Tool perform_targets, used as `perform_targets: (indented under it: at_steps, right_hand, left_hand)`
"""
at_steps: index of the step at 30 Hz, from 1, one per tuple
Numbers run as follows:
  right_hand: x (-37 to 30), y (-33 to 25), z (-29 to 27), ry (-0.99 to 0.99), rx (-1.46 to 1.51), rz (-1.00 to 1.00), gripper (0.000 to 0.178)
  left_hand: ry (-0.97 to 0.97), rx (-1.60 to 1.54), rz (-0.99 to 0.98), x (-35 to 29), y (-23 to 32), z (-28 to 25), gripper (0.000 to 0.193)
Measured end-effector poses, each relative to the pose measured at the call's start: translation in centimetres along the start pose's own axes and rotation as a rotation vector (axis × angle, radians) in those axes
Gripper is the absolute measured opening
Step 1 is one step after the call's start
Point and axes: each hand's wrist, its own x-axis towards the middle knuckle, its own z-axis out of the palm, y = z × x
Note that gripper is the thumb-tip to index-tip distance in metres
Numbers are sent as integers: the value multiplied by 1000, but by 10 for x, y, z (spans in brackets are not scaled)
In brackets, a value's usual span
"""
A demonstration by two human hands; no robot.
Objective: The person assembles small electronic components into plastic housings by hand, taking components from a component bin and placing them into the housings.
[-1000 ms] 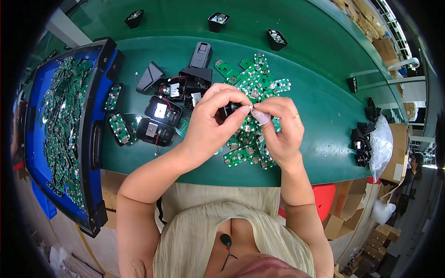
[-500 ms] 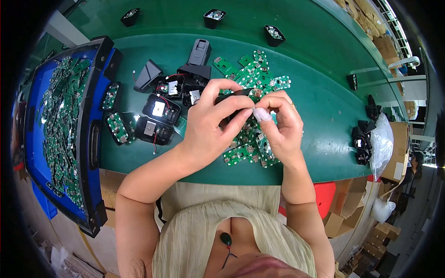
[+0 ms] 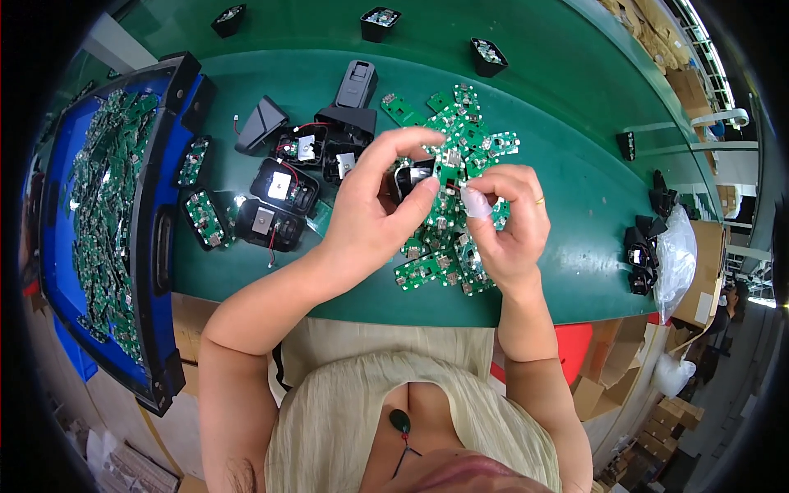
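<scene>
My left hand (image 3: pixel 358 215) grips a small black plastic housing (image 3: pixel 404 179) between thumb and fingers, and its open side faces right. A pale inner part shows inside it. Just to the right, my right hand (image 3: pixel 518 226) is pinched closed, with a whitish cover (image 3: pixel 475 202) over a fingertip. Something thin and reddish seems to stand at that pinch, too small to make out. Under and beyond both hands lies a loose pile of green circuit boards (image 3: pixel 423 271), partly hidden by them.
Several opened black housings (image 3: pixel 308 193) with wires lie left of my hands, near grey covers (image 3: pixel 357 82). Farther left stands a blue crate (image 3: pixel 177 283) full of green boards. Black cups (image 3: pixel 488 59) of small parts sit at the back; a clear plastic bag (image 3: pixel 675 255) lies right.
My hands have drawn apart; the right one has shifted slightly right. The black housing has turned in my left hand, so its inside now shows.
</scene>
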Motion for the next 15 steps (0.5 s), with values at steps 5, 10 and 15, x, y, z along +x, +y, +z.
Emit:
perform_targets:
  at_steps: [5,10,15]
  right_hand:
    - [-4,2,3,-35,-59,-47,22]
    - [-6,-1,9,-11,-112,-31,25]
    - [-5,-2,11,9,-145,-60,26]
  left_hand:
    - [55,295,180,0,-3,-1,33]
    - [104,524,426,-1,-1,-2,33]
    - [106,571,452,-3,1,0,34]
